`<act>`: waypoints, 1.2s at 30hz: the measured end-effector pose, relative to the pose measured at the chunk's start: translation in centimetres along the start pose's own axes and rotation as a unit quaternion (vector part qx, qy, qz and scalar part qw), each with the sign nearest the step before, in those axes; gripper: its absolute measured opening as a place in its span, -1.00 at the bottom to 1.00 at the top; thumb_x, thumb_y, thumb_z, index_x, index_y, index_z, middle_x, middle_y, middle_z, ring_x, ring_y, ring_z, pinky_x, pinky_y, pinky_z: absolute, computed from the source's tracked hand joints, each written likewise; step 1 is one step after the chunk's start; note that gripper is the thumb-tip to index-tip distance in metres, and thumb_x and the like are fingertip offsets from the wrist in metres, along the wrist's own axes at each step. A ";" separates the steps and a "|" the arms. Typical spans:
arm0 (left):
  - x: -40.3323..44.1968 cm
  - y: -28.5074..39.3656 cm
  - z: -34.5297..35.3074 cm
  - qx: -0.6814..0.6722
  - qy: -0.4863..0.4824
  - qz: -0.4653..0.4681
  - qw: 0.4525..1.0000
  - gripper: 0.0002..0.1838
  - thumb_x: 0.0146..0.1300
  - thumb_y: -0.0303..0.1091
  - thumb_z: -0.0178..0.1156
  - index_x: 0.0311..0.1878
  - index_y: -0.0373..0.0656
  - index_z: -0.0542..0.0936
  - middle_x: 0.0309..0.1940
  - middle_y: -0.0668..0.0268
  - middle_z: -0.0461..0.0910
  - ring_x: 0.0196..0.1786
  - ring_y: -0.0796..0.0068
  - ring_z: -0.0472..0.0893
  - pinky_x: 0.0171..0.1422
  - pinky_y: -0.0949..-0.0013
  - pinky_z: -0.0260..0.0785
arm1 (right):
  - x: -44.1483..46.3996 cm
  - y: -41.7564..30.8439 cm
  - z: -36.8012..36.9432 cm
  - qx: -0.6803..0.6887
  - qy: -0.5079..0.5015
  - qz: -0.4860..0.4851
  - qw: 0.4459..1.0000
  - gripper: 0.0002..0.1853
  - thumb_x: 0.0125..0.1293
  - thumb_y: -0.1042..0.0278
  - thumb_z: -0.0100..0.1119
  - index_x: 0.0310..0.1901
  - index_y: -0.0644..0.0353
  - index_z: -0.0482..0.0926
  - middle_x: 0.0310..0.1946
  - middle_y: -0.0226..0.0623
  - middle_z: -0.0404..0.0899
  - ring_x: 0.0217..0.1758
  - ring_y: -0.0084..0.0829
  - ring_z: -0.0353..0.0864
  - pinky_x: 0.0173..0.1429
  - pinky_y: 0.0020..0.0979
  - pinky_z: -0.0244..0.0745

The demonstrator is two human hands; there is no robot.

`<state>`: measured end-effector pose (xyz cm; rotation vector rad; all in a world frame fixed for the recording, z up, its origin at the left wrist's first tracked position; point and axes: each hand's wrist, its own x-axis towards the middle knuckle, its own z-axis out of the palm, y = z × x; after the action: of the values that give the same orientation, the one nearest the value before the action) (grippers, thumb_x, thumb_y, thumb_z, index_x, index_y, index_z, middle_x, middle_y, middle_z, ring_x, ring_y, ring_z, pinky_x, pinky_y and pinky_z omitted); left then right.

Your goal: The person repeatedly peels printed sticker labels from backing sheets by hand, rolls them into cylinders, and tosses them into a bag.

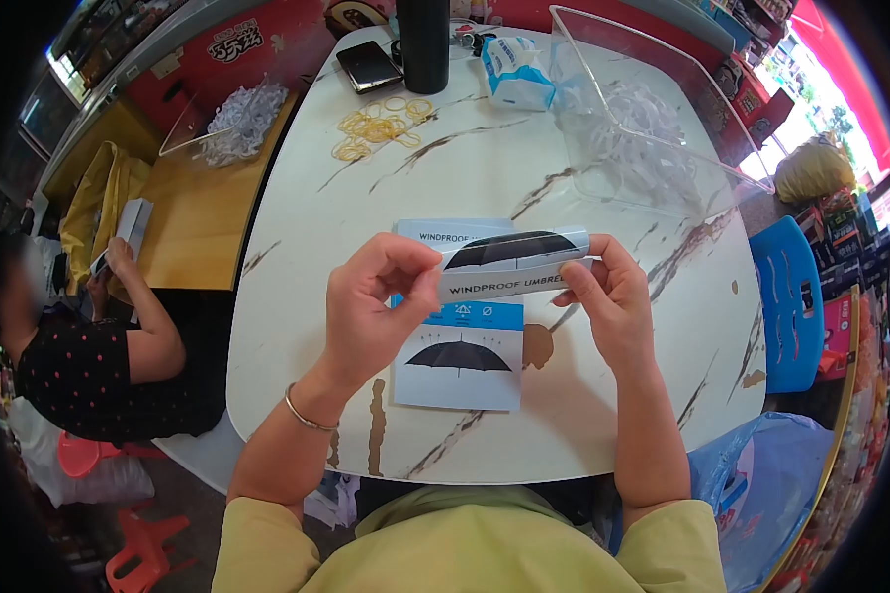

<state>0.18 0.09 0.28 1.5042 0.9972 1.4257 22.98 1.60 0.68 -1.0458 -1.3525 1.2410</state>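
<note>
Both hands hold up a glossy printed umbrella card [514, 259] that reads "WINDPROOF UMBREL…" and shows a black umbrella. It is bent over lengthwise into a curved band. My left hand [378, 301] pinches its left end between thumb and fingers. At the other end, my right hand [608, 296] grips it, thumb in front and fingers behind. Below lie flat umbrella cards [459, 381] with a blue strip and a black umbrella picture, on the white marbled table [307, 336]. The raised card and my left hand partly cover them; their number cannot be made out.
Yellow rubber bands [376, 128], a dark flat case [369, 67], a black bottle [424, 49] and a blue-white packet [517, 79] occupy the far side. A clear bin [613, 128] holds transparent strips. A blue chair [789, 306] stands right; another person [119, 346] sits left.
</note>
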 end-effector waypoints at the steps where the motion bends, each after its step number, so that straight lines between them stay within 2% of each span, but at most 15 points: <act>1: 0.0 -0.1 0.0 -0.001 0.003 0.001 1.000 -0.87 0.12 -0.69 0.10 -0.27 -0.30 0.49 -0.43 0.35 0.52 -0.43 0.71 0.54 -0.37 0.65 0.42 | 0.0 0.0 -0.1 -0.006 -0.003 -0.001 1.000 -0.84 0.30 0.45 0.06 -0.14 0.31 0.44 -0.33 -0.33 0.61 -0.28 -0.65 0.55 -0.24 -0.56 0.49; 12: 0.3 -0.6 0.0 0.018 0.007 0.033 0.999 -0.87 0.14 -0.71 0.06 -0.27 -0.28 0.45 -0.44 0.35 0.50 -0.47 0.72 0.52 -0.39 0.65 0.43 | -0.4 -0.3 0.1 -0.040 0.005 0.009 0.999 -0.88 0.28 0.46 0.08 -0.19 0.30 0.46 -0.36 -0.35 0.62 -0.32 -0.66 0.55 -0.27 -0.58 0.48; 18: 0.2 -0.9 -0.1 0.004 0.009 0.022 1.000 -0.85 0.11 -0.70 0.10 -0.26 -0.29 0.50 -0.41 0.37 0.51 -0.42 0.73 0.52 -0.33 0.66 0.41 | -0.5 -0.4 0.0 -0.059 0.002 0.014 0.998 -0.87 0.28 0.46 0.09 -0.19 0.30 0.46 -0.36 -0.33 0.63 -0.31 -0.66 0.56 -0.27 -0.58 0.48; 36: 0.3 -0.9 -0.2 0.005 -0.005 0.039 0.999 -0.87 0.15 -0.70 0.05 -0.27 -0.28 0.46 -0.42 0.35 0.50 -0.46 0.72 0.52 -0.38 0.66 0.43 | -0.5 -0.5 0.1 -0.063 0.005 0.020 0.998 -0.86 0.27 0.43 0.11 -0.20 0.29 0.46 -0.39 -0.34 0.63 -0.34 -0.69 0.54 -0.30 -0.60 0.45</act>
<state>0.03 0.73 -0.45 1.5721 0.9490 1.4678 22.94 1.03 1.09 -1.1705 -1.4223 1.1900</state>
